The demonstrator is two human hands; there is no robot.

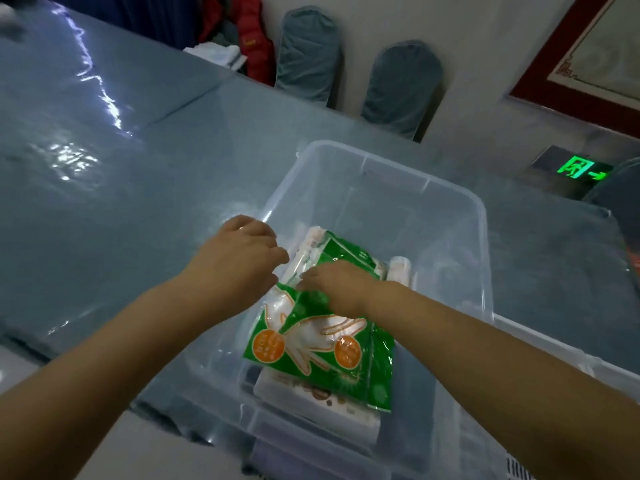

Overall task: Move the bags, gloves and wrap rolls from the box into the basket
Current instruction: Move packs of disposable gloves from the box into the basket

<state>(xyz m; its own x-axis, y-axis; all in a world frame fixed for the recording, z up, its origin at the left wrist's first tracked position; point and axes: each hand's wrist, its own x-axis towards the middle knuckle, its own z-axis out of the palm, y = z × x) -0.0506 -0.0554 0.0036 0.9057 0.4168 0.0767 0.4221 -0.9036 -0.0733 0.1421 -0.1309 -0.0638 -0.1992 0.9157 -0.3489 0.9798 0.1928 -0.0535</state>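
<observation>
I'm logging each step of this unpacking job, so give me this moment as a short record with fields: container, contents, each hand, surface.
container: clear plastic box, no lid on it
contents: green glove packs on top; white wrap rolls and a pale packet beneath
left hand: at the box's left wall, fingers curled by the rolls
right hand: inside the box, pressed on the glove packs
surface: glossy blue-grey table
basket: only a white rim shows at right, possibly it
</observation>
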